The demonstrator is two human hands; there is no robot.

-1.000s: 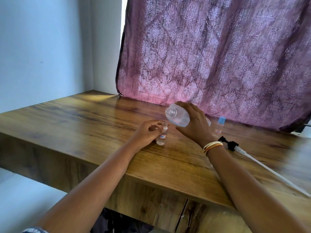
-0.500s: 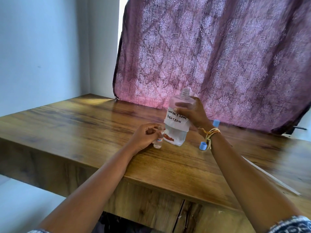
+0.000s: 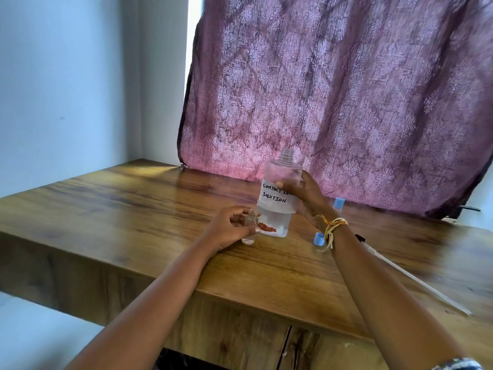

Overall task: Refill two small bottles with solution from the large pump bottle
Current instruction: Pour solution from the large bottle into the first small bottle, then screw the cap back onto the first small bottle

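Large bottle (image 3: 277, 198) upright on wooden surface (image 3: 133, 209), neck uncapped, right grip (image 3: 306, 198) wrapped around its labelled side. Just left of it, small open bottle (image 3: 250, 228) pinched by left grip (image 3: 232, 227). Right of it, blue cap (image 3: 318, 239); behind, blue-capped second bottle (image 3: 338, 203).

Both forearms reach fwd from the bottom of the frame, bare to near the elbow. Left hand (image 3: 229, 228) sits low, approx centre, knuckles up, fingers curled w/ thumb and fingertips pinching the small bottle (image 3: 250, 228); heel of the hand near the surface. Right hand (image 3: 304, 198) is higher and just to the right of it, wrist bent, fingers wrapped round the large bottle (image 3: 278, 193) at label height, thumb across the front. Yellow thread bands circle the right wrist. A patterned sleeve edge shows at the right arm's lower end.
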